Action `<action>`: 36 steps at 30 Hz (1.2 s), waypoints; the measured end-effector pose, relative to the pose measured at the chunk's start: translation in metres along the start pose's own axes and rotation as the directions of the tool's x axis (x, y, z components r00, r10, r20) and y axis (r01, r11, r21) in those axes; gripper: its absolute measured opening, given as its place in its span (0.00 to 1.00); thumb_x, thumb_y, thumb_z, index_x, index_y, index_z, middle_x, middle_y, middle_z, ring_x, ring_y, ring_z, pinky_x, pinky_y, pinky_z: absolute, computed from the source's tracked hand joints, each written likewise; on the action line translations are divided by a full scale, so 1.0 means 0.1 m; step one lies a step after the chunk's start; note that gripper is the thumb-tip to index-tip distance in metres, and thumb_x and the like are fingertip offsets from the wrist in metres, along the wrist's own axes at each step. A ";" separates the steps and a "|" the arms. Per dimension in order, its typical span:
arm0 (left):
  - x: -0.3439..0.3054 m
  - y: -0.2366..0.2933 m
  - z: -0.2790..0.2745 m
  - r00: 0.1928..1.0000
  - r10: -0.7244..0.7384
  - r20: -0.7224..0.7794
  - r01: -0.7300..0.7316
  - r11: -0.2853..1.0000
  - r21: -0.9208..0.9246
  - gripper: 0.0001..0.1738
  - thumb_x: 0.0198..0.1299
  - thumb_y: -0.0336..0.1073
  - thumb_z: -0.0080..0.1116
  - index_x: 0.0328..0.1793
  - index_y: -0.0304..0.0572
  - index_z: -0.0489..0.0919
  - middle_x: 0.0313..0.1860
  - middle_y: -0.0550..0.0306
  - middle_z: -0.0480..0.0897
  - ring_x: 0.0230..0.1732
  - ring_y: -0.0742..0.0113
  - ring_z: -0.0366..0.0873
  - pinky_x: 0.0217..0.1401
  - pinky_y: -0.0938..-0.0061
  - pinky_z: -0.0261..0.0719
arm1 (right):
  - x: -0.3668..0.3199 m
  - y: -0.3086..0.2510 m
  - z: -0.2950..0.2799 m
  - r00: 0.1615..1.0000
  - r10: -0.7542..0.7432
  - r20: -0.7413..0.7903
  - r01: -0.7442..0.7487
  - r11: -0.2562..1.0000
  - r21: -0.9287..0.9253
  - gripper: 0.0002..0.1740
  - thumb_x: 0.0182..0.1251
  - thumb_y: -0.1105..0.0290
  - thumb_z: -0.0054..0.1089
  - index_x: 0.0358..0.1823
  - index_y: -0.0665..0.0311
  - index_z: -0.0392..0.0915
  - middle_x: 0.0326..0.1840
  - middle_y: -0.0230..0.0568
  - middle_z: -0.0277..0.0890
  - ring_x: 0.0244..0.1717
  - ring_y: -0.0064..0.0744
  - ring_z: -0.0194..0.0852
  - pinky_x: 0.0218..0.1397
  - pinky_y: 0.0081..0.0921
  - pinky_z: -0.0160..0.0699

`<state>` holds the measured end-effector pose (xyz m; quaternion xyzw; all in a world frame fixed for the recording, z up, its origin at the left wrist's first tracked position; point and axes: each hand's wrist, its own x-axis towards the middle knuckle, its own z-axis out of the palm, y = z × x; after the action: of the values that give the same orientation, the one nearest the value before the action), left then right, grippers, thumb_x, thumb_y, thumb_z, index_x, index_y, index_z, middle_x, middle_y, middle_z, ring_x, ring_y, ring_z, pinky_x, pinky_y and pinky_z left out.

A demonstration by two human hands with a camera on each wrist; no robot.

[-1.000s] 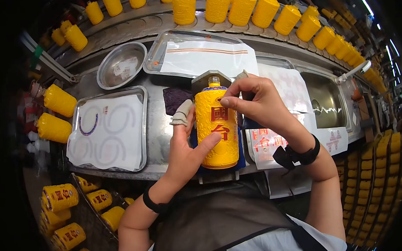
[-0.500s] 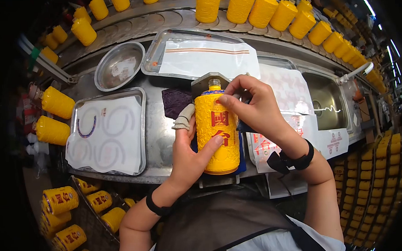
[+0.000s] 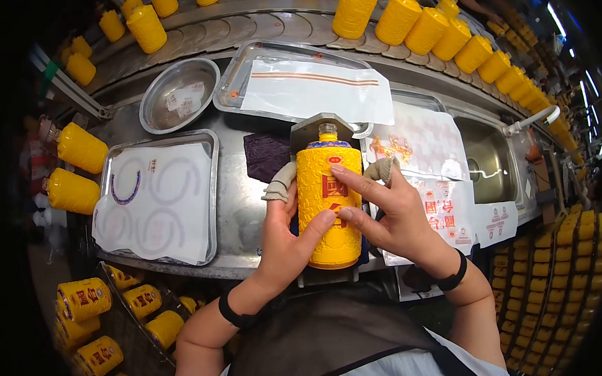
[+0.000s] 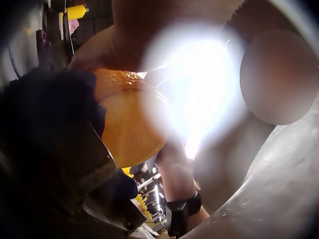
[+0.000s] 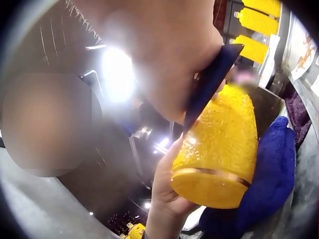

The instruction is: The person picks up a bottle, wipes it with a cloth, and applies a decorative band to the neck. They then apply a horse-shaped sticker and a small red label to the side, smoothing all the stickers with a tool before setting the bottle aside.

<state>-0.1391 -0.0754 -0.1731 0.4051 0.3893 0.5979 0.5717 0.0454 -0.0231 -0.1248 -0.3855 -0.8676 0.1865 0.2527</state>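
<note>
A yellow embossed bottle [image 3: 331,243] with red characters, a small red oval label and a blue patterned neck band lies on a stand in front of the person. The left hand [image 3: 281,232] grips its left side, thumb across the front. The right hand [image 3: 398,208] touches the front with its index finger just under the oval label and its thumb by the lower character; its other fingers, some in pale covers, lie at the right side. In the right wrist view the bottle [image 5: 217,144] rests beside blue cloth [image 5: 271,174]. In the left wrist view the bottle's base [image 4: 132,134] shows.
A tray [image 3: 215,191] with a backing sheet stands left, a round metal bowl [image 3: 145,114] behind it. A dark purple cloth [image 3: 265,156] lies near the stand. Label sheets [image 3: 451,206] and a sink [image 3: 489,155] are at right. Yellow bottles line the conveyor [image 3: 242,32].
The right hand has moved down from the oval label, its pinch now spread over the bottle's front. The left hand keeps its grip. Bottles on the conveyor have shifted.
</note>
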 end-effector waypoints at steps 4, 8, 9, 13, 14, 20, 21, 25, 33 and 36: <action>0.01 0.03 0.00 1.000 0.014 0.001 -0.014 0.999 0.032 0.42 0.63 0.31 0.64 0.77 0.30 0.52 0.73 0.42 0.64 0.74 0.58 0.63 0.77 0.65 0.60 | 0.02 -0.04 -0.03 1.000 0.024 0.003 -0.025 0.999 0.043 0.32 0.61 0.58 0.70 0.68 0.42 0.75 0.40 0.45 0.77 0.36 0.41 0.73 0.36 0.31 0.78; 0.00 0.03 -0.02 1.000 -0.006 0.001 0.006 1.000 0.023 0.42 0.63 0.31 0.64 0.77 0.30 0.52 0.74 0.42 0.63 0.74 0.58 0.63 0.77 0.64 0.59 | 0.00 -0.05 -0.02 0.998 0.062 0.005 -0.062 0.996 0.062 0.31 0.60 0.59 0.70 0.68 0.46 0.76 0.43 0.46 0.77 0.37 0.41 0.73 0.39 0.32 0.77; 0.00 0.03 -0.02 1.000 -0.016 -0.001 0.016 1.000 0.026 0.42 0.63 0.31 0.64 0.77 0.30 0.52 0.74 0.42 0.63 0.74 0.58 0.63 0.77 0.64 0.59 | 0.01 -0.10 -0.06 0.991 0.117 0.062 -0.119 0.992 0.043 0.31 0.60 0.60 0.71 0.67 0.49 0.76 0.46 0.47 0.79 0.41 0.42 0.74 0.44 0.32 0.77; 0.00 0.00 -0.05 0.999 -0.027 0.018 0.026 0.997 0.075 0.43 0.62 0.30 0.65 0.77 0.30 0.52 0.74 0.42 0.63 0.74 0.58 0.63 0.77 0.64 0.60 | -0.01 -0.03 -0.02 0.999 0.036 0.021 -0.036 0.999 0.000 0.33 0.60 0.57 0.70 0.69 0.42 0.75 0.35 0.44 0.69 0.30 0.38 0.70 0.29 0.30 0.75; 0.00 0.01 -0.04 0.999 -0.028 0.020 0.027 0.997 0.068 0.43 0.61 0.30 0.65 0.77 0.30 0.52 0.74 0.42 0.63 0.74 0.58 0.63 0.77 0.64 0.60 | -0.01 -0.03 -0.03 0.999 0.043 0.031 -0.043 0.999 -0.002 0.33 0.60 0.57 0.71 0.69 0.42 0.74 0.34 0.44 0.69 0.30 0.38 0.70 0.29 0.30 0.75; 0.01 0.05 -0.03 0.999 -0.022 0.024 0.021 0.998 0.057 0.44 0.61 0.29 0.65 0.77 0.31 0.52 0.74 0.41 0.63 0.74 0.58 0.63 0.77 0.64 0.59 | 0.03 -0.02 -0.03 1.000 0.027 0.010 -0.027 0.999 0.026 0.34 0.60 0.55 0.70 0.70 0.42 0.73 0.33 0.46 0.67 0.27 0.39 0.69 0.26 0.31 0.73; 0.01 0.05 -0.03 0.999 -0.030 0.023 0.028 0.998 0.061 0.44 0.61 0.29 0.65 0.77 0.30 0.52 0.74 0.41 0.63 0.74 0.57 0.63 0.77 0.64 0.59 | 0.03 -0.02 -0.04 0.999 0.037 0.028 -0.037 0.999 0.006 0.34 0.60 0.54 0.70 0.70 0.41 0.73 0.32 0.46 0.67 0.26 0.39 0.69 0.26 0.31 0.73; 0.01 0.04 -0.05 0.999 -0.044 0.023 0.042 0.997 0.071 0.44 0.61 0.29 0.66 0.77 0.30 0.51 0.74 0.41 0.63 0.75 0.57 0.63 0.78 0.64 0.59 | 0.02 -0.02 -0.05 0.997 0.052 0.061 -0.050 0.998 -0.035 0.35 0.61 0.53 0.68 0.72 0.41 0.71 0.31 0.46 0.66 0.25 0.39 0.68 0.24 0.32 0.72; 0.00 0.03 -0.06 0.994 -0.106 0.017 0.104 0.992 0.071 0.45 0.62 0.32 0.66 0.78 0.29 0.51 0.74 0.41 0.62 0.75 0.57 0.62 0.78 0.64 0.58 | 0.04 -0.01 -0.05 0.998 0.039 0.049 -0.038 0.999 -0.015 0.36 0.61 0.52 0.68 0.72 0.41 0.71 0.29 0.46 0.66 0.26 0.40 0.67 0.24 0.32 0.72; -0.01 0.02 -0.07 0.993 -0.116 0.019 0.114 0.991 0.066 0.45 0.62 0.32 0.66 0.78 0.29 0.51 0.75 0.41 0.62 0.76 0.57 0.61 0.78 0.64 0.57 | 0.05 -0.01 -0.05 0.999 0.029 0.039 -0.028 0.999 -0.016 0.36 0.61 0.53 0.68 0.72 0.42 0.70 0.29 0.46 0.66 0.26 0.40 0.68 0.24 0.32 0.72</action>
<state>-0.1461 -0.0761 -0.1733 0.4072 0.4248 0.5463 0.5960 0.0449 -0.0194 -0.1188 -0.3961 -0.8683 0.1909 0.2297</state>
